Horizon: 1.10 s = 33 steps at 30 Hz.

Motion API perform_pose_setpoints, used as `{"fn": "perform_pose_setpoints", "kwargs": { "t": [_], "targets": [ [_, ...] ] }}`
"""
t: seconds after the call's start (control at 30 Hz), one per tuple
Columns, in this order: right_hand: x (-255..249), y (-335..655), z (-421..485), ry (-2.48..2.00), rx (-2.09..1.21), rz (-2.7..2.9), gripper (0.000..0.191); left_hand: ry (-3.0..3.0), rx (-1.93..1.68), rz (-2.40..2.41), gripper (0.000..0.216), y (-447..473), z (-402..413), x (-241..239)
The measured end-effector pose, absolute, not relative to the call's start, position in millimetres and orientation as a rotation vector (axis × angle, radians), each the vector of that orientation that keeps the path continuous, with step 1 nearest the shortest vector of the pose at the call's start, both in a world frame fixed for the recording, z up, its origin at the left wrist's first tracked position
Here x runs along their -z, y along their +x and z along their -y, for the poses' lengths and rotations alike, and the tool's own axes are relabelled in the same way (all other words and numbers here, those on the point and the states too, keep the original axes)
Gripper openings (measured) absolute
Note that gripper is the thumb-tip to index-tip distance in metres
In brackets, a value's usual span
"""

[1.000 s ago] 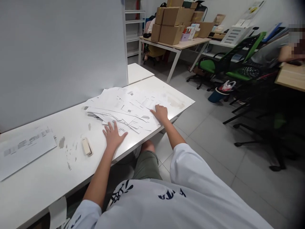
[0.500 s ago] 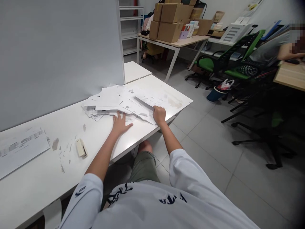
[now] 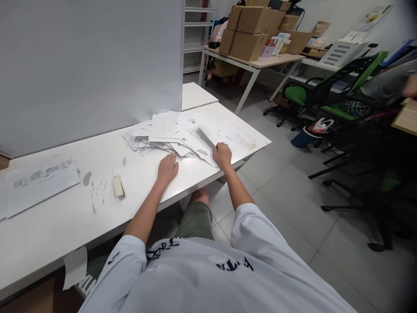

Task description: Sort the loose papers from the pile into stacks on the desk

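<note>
A loose heap of white printed papers (image 3: 169,132) lies on the white table (image 3: 65,217), against the grey partition. My left hand (image 3: 167,168) rests on the table at the heap's near edge, fingers curled down against the sheets. My right hand (image 3: 222,154) is closed on the right edge of the heap, lifting a few sheets slightly. A small beige stapler (image 3: 118,187) lies on the table to the left of my left hand.
A separate printed sheet (image 3: 39,182) lies at the table's far left. Behind stands a table with cardboard boxes (image 3: 247,32). Green office chairs (image 3: 319,91) and a blue bin with a bag (image 3: 309,132) stand on the tiled floor at right. Another person's arm (image 3: 410,87) shows at far right.
Both hands have pushed the spread papers together into a tighter heap. My left hand went from flat and spread to curled; my right closed on the heap's edge.
</note>
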State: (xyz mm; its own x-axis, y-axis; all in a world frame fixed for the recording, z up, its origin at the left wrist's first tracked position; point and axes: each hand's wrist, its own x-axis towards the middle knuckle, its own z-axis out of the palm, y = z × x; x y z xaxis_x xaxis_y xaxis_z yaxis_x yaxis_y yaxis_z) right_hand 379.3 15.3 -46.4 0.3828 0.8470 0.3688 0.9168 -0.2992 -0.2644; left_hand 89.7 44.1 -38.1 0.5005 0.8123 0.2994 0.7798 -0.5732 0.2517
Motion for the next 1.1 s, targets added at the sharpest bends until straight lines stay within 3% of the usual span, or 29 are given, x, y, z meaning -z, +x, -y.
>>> {"fn": "perform_pose_setpoints", "kwargs": {
  "t": [0.43, 0.6, 0.8, 0.97, 1.1],
  "targets": [
    [49.4, 383.6, -14.0, -2.231, 0.171, 1.579, 0.012, 2.514, -0.576, -1.402, 0.042, 89.0, -45.6, 37.8],
    [51.3, 383.9, -11.2, -2.236, 0.180, 1.521, 0.023, 2.459, -0.622, -1.381, 0.043, 88.7, -46.5, 42.3],
    [54.4, 380.2, -5.6, -2.214, 0.201, 1.554, 0.029, 2.218, -0.790, -1.585, 0.071, 94.0, -86.3, 29.9],
    [56.3, 385.1, -14.3, -2.228, 0.206, 1.523, 0.034, 2.256, -0.808, -1.504, 0.074, 128.4, -130.0, 7.6],
    [58.5, 388.7, -24.9, -2.343, 0.062, 1.504, 0.055, 2.279, -0.794, -1.527, 0.077, 145.4, -134.5, 1.2]
  ]
}}
